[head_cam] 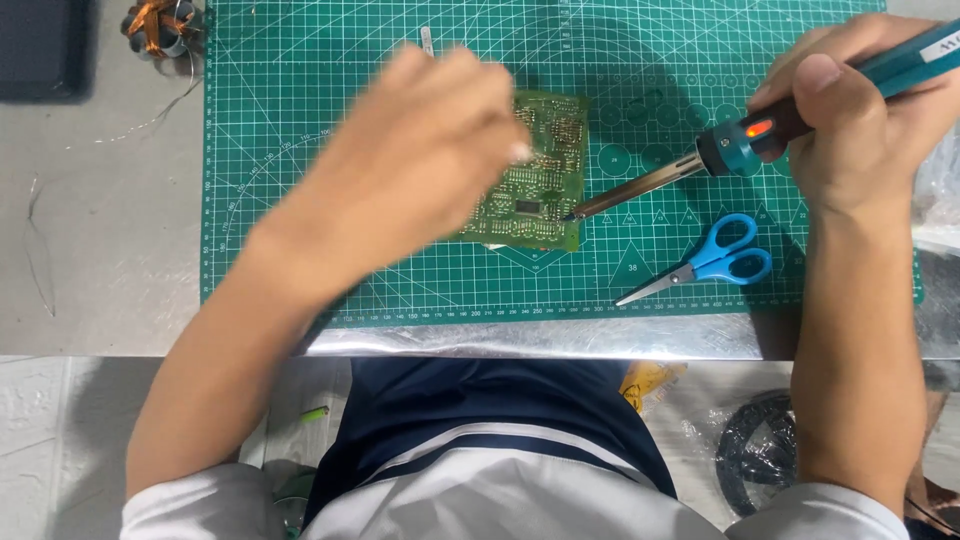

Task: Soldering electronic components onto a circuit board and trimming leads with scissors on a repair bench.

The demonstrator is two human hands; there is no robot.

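Observation:
A green circuit board (545,170) lies on the green cutting mat (300,100) in the head view. My left hand (420,150) hovers blurred over the board's left part, fingers curled; whether it grips anything I cannot tell. My right hand (860,110) grips a teal soldering iron (740,145) with a lit orange lamp. Its metal tip touches the board's right edge near the bottom.
Blue-handled scissors (715,260) lie on the mat right of the board. A copper wire coil (158,25) sits at the top left beside a dark tray (40,45). Thin loose wire (40,250) lies on the grey table. The table's metal edge (560,340) runs along the front.

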